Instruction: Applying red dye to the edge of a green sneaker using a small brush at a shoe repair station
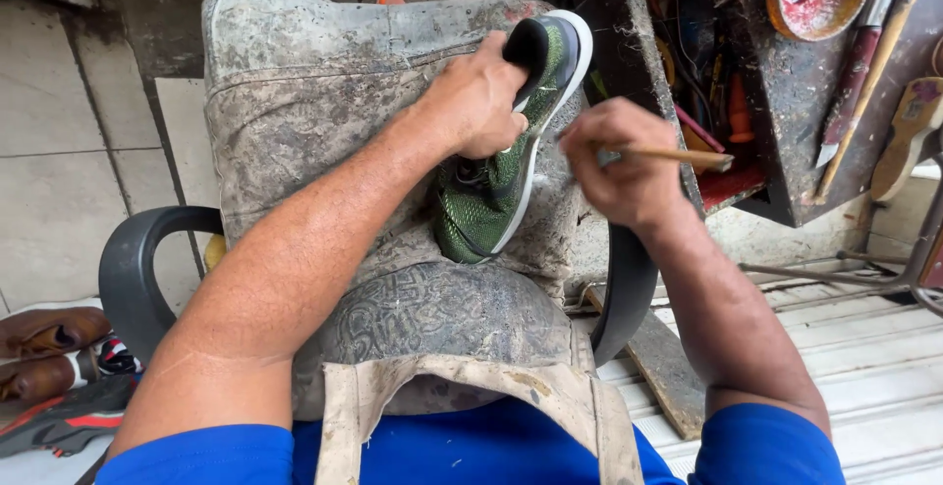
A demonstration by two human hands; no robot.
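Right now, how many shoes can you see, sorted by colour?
Green shoe, held by the left hand: 1
Brown shoes, on the floor at left: 2
Black-and-red shoe, on the floor at left: 1
Total: 4

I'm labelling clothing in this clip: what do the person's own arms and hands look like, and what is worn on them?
Both arms are bare below short bright-blue sleeves. The left hand and right hand wear no gloves; no rings, watch or markings show.
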